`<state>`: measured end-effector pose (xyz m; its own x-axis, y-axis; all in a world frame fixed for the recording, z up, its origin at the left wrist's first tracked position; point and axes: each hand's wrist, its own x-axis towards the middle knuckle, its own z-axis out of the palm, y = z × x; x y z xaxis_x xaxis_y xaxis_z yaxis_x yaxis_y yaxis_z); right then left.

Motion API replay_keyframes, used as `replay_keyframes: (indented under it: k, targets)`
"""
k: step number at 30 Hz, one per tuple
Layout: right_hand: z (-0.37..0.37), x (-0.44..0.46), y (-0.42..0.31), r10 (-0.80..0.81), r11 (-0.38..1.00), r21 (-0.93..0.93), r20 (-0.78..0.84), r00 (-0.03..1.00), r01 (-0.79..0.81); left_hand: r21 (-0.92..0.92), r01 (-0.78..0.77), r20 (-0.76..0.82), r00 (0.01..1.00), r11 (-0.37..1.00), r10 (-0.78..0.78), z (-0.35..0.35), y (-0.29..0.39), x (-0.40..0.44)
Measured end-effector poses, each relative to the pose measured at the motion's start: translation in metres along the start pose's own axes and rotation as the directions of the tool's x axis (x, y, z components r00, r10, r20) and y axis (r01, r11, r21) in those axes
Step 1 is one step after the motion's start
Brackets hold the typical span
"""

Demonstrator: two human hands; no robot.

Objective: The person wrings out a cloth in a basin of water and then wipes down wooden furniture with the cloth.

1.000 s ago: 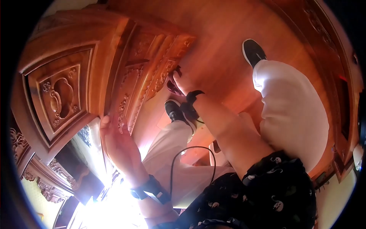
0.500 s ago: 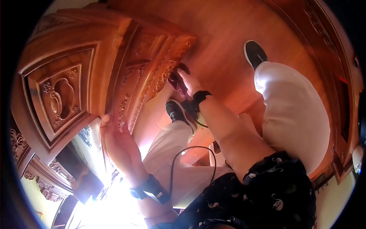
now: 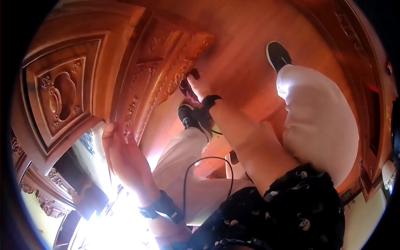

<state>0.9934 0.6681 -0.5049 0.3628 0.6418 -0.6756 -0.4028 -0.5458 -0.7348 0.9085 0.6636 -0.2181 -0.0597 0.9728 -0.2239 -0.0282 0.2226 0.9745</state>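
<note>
Beside carved trim (image 3: 173,73) of wooden cabinet (image 3: 106,79): dark reddish cloth (image 3: 187,91), bunched, no clear long axis. Right hand (image 3: 198,88) closed on cloth, which shows at fingers and on cabinet side of palm; right hand far nearer to it than left. Left hand (image 3: 127,160) open, fingers extended at cabinet edge, apart from cloth. Panel (image 3: 58,100) with carved pull (image 3: 54,102) looks shut; anything behind it hidden. Black shoe (image 3: 187,116) just below cloth.
</note>
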Motion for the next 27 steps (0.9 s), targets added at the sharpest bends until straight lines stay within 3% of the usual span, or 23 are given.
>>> replay_keyframes:
  k: [1, 2, 4, 5, 8, 9, 16, 18, 22, 24, 27]
  targets:
    - [0.02, 0.027, 0.044, 0.121, 0.986, 0.108, 0.064, 0.991, -0.128, 0.033, -0.003, -0.021, 1.0, 0.999, 0.004, 0.004, 0.0, 0.001]
    - [0.019, 0.03, 0.043, 0.113, 0.987, 0.107, 0.064, 0.992, -0.119, 0.027, -0.01, -0.02, 1.0, 1.0, 0.011, 0.005, -0.002, 0.003]
    - [0.02, 0.022, 0.043, 0.335, 0.917, 0.188, 0.119, 0.935, -0.353, 0.032, 0.005, -0.007, 1.0, 0.999, -0.004, 0.002, -0.005, 0.005]
    - [0.022, 0.017, 0.043, 0.338, 0.915, 0.189, 0.125, 0.933, -0.357, 0.038, 0.004, -0.01, 1.0, 0.999, -0.003, 0.003, -0.004, 0.006]
    - [0.022, -0.002, 0.033, 0.447, 0.527, 0.717, 0.224, 0.866, -0.457, -0.011, -0.009, -0.013, 1.0, 1.0, 0.008, 0.005, -0.005, 0.006]
    - [0.027, -0.004, 0.034, 0.405, 0.497, 0.747, 0.249, 0.88, -0.44, -0.002, -0.014, -0.003, 1.0, 1.0, 0.014, 0.005, -0.005, 0.006]
    - [0.025, -0.02, 0.021, 0.29, 0.554, 0.727, 0.288, 0.912, -0.406, 0.02, -0.037, 0.043, 0.998, 0.999, 0.036, -0.006, -0.006, 0.006]
    - [0.028, -0.022, 0.016, 0.257, 0.676, 0.664, 0.194, 0.947, -0.32, 0.021, -0.035, 0.046, 0.998, 0.999, 0.034, -0.009, -0.006, 0.005]
    - [0.029, -0.017, 0.009, 0.206, 0.733, 0.619, 0.192, 0.96, -0.281, 0.029, -0.044, 0.081, 0.996, 0.999, 0.042, -0.017, -0.006, 0.002]
    - [0.024, -0.016, 0.005, 0.3, 0.6, 0.686, 0.283, 0.911, -0.411, 0.035, -0.039, 0.056, 0.998, 0.999, 0.037, -0.02, -0.006, 0.001]
    - [0.035, 0.018, 0.051, 0.391, 0.637, 0.591, 0.305, 0.868, -0.495, 0.083, -0.037, -0.003, 0.999, 0.996, 0.037, -0.019, -0.006, -0.002]
